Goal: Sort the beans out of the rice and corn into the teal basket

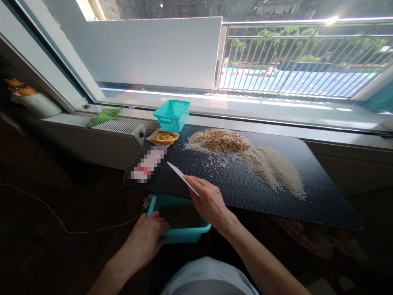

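Note:
My left hand [149, 235] is closed on the near left rim of a teal plastic bin [187, 236], which sits just below the table's near edge. Small brown grains [181, 217] cover the bin's bottom; I cannot tell their kind. In my right hand [211, 200] is a thin flat white card [179, 174], tilted above the bin and the table edge. On the black table [322, 198] lies a long spread of white rice [273, 166]. Orange-yellow kernels [222, 140] lie over its left end, and loose rice grains are scattered in front.
A second teal bin [172, 116] stands at the back left, behind a packet with orange-yellow contents [164, 137]. A blurred-out pink and white item [149, 164] lies at the left. A radiator [119, 127] carries a green cloth [106, 116]. A white cable [92, 232] runs at left.

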A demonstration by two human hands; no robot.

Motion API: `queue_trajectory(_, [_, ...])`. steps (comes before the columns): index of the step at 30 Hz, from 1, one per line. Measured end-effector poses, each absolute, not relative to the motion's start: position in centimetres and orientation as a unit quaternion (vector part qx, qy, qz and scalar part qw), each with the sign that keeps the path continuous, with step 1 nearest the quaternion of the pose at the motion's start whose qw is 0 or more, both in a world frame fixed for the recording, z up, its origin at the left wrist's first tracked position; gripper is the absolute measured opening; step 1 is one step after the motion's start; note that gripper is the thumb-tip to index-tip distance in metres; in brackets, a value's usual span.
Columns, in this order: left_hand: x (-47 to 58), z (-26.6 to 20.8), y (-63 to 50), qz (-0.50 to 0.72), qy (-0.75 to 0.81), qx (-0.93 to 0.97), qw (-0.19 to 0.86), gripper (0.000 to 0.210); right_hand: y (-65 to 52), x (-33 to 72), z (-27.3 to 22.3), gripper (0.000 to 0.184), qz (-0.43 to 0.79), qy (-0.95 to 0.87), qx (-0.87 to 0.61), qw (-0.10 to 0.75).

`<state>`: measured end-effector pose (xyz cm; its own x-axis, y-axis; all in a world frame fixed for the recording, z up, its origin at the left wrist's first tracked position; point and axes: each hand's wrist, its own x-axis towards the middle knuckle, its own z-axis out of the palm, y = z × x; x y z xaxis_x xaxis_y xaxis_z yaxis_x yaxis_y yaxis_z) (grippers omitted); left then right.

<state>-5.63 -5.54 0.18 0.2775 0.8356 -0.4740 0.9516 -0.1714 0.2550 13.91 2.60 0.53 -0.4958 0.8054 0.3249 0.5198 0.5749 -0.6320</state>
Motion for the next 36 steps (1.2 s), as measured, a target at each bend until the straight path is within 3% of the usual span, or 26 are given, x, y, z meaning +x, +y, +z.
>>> queue_trajectory(8, [-5.1,-0.3,-5.9,-0.097,0.587,0.760,0.260,0.019,4.2,14.0,-0.5,0.043,0.068,-0.819,-0.525,0.222])
queue_trajectory(28, [-1.6,0.1,-5.5,-0.123,0.556,0.774,0.277,0.025,6.0,23.9,-1.3,0.043,-0.024,-0.701,-0.678,0.219])
queue_trajectory(36, [0.0,0.0,-5.0,-0.132,0.545,0.775,0.292,0.027,7.5,28.1,-1.0,0.041,0.031,-0.642,-0.701,0.309])
